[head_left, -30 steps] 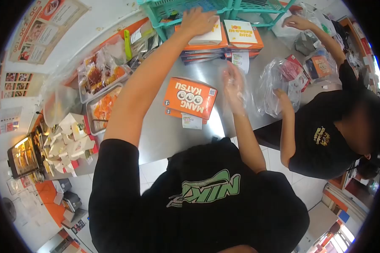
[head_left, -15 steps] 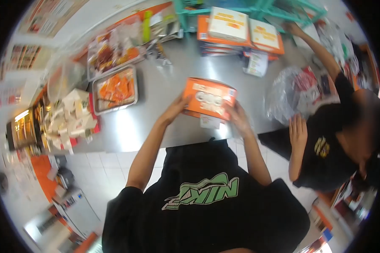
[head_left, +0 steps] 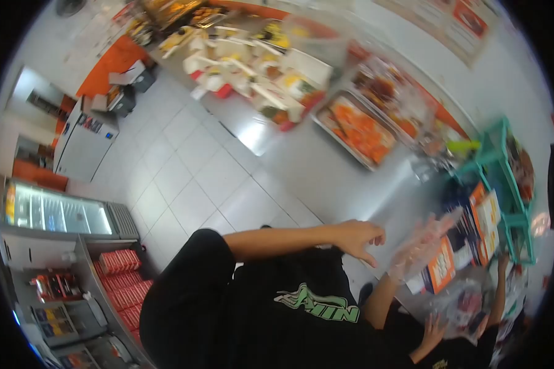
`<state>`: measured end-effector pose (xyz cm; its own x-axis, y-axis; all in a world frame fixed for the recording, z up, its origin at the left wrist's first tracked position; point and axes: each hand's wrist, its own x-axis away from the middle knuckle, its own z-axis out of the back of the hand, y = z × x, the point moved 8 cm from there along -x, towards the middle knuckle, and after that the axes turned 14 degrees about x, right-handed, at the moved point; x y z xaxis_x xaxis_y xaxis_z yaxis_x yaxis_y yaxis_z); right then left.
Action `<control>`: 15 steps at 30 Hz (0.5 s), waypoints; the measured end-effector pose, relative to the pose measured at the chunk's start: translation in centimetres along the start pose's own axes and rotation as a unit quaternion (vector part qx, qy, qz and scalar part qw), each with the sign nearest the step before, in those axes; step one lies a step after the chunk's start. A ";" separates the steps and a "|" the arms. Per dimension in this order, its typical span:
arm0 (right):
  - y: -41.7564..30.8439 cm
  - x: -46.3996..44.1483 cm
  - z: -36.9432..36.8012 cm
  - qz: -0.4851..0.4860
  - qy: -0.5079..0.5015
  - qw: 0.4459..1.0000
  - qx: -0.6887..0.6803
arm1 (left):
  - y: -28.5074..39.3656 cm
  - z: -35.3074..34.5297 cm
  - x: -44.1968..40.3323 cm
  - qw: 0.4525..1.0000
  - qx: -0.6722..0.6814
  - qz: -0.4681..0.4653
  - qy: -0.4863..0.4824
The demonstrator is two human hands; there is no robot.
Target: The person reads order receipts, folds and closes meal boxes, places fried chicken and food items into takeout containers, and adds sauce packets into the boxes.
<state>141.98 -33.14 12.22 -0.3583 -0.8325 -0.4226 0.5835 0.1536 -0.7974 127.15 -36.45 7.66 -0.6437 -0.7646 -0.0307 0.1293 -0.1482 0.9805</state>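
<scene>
Orange cardboard forms a rectangular box with white lettering (head_left: 442, 264), which lies on the brushed stainless-steel table (head_left: 295, 154) in the head view, just beside a stack of orange-and-white boxes (head_left: 481, 224); its lettered face is up and set aslant, the longer visible edge running from lower left to upper right. The left hand (head_left: 358, 238), bare, is empty above the table's edge, its fingers loosely curled and its thumb well apart; the right hand (head_left: 419, 247), in a clear plastic glove, is blurred, fingers stretched toward the stack, nothing visible in its grasp; whether it touches the box, I cannot tell.
</scene>
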 end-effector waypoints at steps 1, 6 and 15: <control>-0.8 2.0 -5.0 -0.019 -0.046 0.992 -0.112 | -1.1 1.4 3.1 1.000 -0.011 -0.001 0.018; -15.7 11.1 -24.0 0.028 -0.198 0.931 -0.307 | -3.5 13.8 20.9 0.969 -0.019 -0.024 0.245; -33.9 25.9 -46.5 -0.043 -0.372 0.860 -0.346 | -10.4 30.8 43.0 0.847 0.128 0.034 0.515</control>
<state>79.03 -35.15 8.30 0.3370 -0.9276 -0.1611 -0.0877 0.1394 -0.9863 74.83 -48.47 2.14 0.3755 -0.9268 0.0030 -0.1131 -0.0426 0.9927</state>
